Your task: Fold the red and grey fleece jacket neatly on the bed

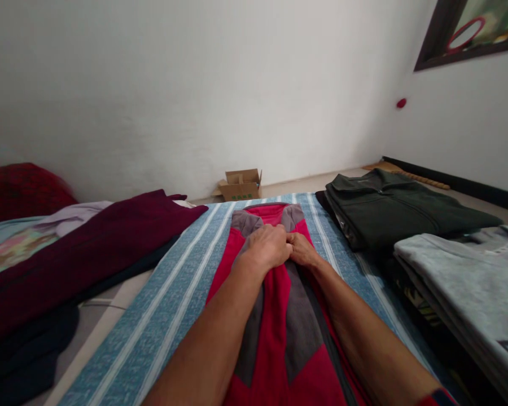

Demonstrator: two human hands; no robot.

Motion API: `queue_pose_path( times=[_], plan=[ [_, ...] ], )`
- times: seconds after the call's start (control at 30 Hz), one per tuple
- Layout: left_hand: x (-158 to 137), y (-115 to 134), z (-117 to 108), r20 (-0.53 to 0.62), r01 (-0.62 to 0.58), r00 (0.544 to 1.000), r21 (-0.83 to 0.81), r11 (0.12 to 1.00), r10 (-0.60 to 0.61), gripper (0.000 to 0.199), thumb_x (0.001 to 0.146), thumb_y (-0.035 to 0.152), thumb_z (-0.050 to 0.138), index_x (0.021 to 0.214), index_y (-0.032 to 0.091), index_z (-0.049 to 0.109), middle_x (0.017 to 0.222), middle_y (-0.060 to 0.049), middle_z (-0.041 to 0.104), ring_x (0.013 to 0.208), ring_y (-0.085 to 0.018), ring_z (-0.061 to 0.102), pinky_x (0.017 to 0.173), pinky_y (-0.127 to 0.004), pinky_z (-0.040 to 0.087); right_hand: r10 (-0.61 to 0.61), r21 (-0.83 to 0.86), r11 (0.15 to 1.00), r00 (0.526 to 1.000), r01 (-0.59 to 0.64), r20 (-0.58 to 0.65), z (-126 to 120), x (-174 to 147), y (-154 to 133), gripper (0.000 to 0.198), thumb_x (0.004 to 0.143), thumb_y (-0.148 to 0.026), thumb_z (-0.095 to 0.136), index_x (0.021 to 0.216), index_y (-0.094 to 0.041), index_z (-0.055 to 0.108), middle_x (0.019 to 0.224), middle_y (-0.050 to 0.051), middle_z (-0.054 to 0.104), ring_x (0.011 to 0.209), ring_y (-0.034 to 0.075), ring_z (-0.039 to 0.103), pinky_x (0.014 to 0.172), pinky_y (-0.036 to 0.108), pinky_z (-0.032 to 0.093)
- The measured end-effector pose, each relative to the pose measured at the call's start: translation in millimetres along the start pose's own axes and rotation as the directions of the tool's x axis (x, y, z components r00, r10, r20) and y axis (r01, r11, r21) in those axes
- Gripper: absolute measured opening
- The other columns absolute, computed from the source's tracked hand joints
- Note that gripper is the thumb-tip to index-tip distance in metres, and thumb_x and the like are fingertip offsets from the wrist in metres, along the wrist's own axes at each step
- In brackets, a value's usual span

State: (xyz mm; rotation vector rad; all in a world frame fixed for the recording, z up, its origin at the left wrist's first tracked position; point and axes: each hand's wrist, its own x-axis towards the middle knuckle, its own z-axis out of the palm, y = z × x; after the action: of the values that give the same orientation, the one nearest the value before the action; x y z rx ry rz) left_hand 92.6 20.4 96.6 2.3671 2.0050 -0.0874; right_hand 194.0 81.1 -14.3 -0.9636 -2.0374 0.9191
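A red and grey jacket [275,316] lies lengthwise in front of me, its sides folded in and its collar [267,210] at the far end. Just below the collar, my left hand [267,243] is closed on the fabric with its fingers bent. Right beside it, nearly touching, my right hand [303,249] also has its fingers closed on the jacket. The fingertips of both hands are partly hidden, so the exact bit of cloth between them does not show.
Beneath the jacket is a blue striped sheet [182,270]. Folded piles stand at the right, topped by a dark green jacket [406,203] and a grey shirt [469,276]. Maroon clothing [88,248] lies loosely at the left. A cardboard box [240,186] sits by the wall.
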Motion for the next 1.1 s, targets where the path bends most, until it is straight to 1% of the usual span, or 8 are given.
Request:
queue_pose_path(
  times=[0.1,0.2,0.3,0.47,0.67,0.9,1.0,1.1],
  plan=[
    [-33.0,12.0,7.6,-0.037,0.039,0.999,-0.013,0.999,-0.039,0.056,0.075,0.041,0.057,0.122,0.011,0.049,0.120,-0.020,0.055,0.111,-0.034,0.053,0.086,-0.041,0.046,0.019,-0.033,0.999,1.000,-0.018,0.011,-0.5,-3.1,-6.4,0.028,0.083,-0.030,0.047,0.090,-0.018,0.071,0.078,0.000,0.070,0.078,0.020,0.062,0.068,0.024,0.044],
    [-65.0,16.0,31.9,-0.047,0.092,0.994,-0.062,0.994,-0.094,0.084,0.071,0.044,0.064,0.138,0.008,0.028,0.143,-0.023,0.032,0.131,-0.035,0.031,0.098,-0.042,0.039,0.034,-0.114,0.993,0.998,-0.028,0.051,-1.3,-4.8,-16.1,0.031,0.087,-0.032,0.043,0.100,-0.022,0.070,0.090,0.000,0.071,0.085,0.020,0.063,0.072,0.024,0.044],
    [-80.2,15.1,56.8,-0.061,0.164,0.983,-0.097,0.982,-0.170,0.089,0.072,0.040,0.064,0.140,0.001,0.021,0.147,-0.028,0.020,0.137,-0.036,0.018,0.107,-0.042,0.028,0.062,-0.272,0.962,0.989,-0.022,0.138,-2.8,-3.3,-28.4,0.033,0.088,-0.032,0.041,0.109,-0.026,0.066,0.100,0.000,0.070,0.090,0.019,0.063,0.073,0.023,0.043],
    [-76.7,12.8,68.0,-0.092,0.249,0.961,-0.130,0.960,-0.262,0.078,0.075,0.027,0.059,0.138,-0.002,0.025,0.145,-0.027,0.025,0.136,-0.034,0.022,0.108,-0.039,0.027,0.185,-0.506,0.861,0.961,-0.057,0.207,-2.0,4.0,-47.3,0.033,0.081,-0.030,0.048,0.110,-0.025,0.065,0.103,0.005,0.069,0.093,0.021,0.063,0.070,0.024,0.041],
    [-71.4,-2.6,62.2,-0.155,0.306,0.930,-0.171,0.937,-0.332,0.048,0.069,0.015,0.059,0.115,0.003,0.050,0.123,-0.020,0.050,0.117,-0.030,0.047,0.098,-0.034,0.038,0.249,-0.562,0.820,0.952,-0.109,0.179,4.0,7.3,-53.6,0.037,0.077,-0.031,0.052,0.111,-0.022,0.062,0.099,0.007,0.069,0.088,0.023,0.064,0.065,0.025,0.041],
    [-60.3,-28.4,66.7,-0.193,0.298,0.905,-0.350,0.888,-0.379,0.025,0.069,0.008,0.053,0.093,0.009,0.061,0.103,-0.016,0.061,0.102,-0.028,0.056,0.085,-0.033,0.044,0.296,-0.604,0.784,0.943,-0.147,0.155,7.2,8.2,-56.1,0.035,0.082,-0.038,0.049,0.113,-0.026,0.062,0.107,0.007,0.067,0.096,0.024,0.062,0.072,0.027,0.043],
    [-58.4,-46.9,69.6,-0.165,0.258,0.882,-0.614,0.746,-0.441,0.012,0.068,0.013,0.055,0.077,0.012,0.063,0.082,-0.010,0.065,0.082,-0.025,0.062,0.072,-0.030,0.045,0.320,-0.615,0.768,0.939,-0.180,0.125,8.4,8.5,-58.8,0.038,0.084,-0.049,0.046,0.112,-0.027,0.062,0.108,0.007,0.066,0.098,0.024,0.061,0.075,0.030,0.044],
    [-62.0,-65.3,74.7,-0.028,0.174,0.859,-0.923,0.342,-0.510,0.018,0.059,0.014,0.058,0.076,0.014,0.063,0.062,0.000,0.061,0.061,-0.018,0.059,0.058,-0.026,0.043,0.336,-0.627,0.752,0.937,-0.204,0.098,9.4,7.6,-62.0,0.046,0.083,-0.060,0.044,0.106,-0.025,0.064,0.105,0.009,0.066,0.097,0.026,0.062,0.075,0.033,0.045]
  ],
)
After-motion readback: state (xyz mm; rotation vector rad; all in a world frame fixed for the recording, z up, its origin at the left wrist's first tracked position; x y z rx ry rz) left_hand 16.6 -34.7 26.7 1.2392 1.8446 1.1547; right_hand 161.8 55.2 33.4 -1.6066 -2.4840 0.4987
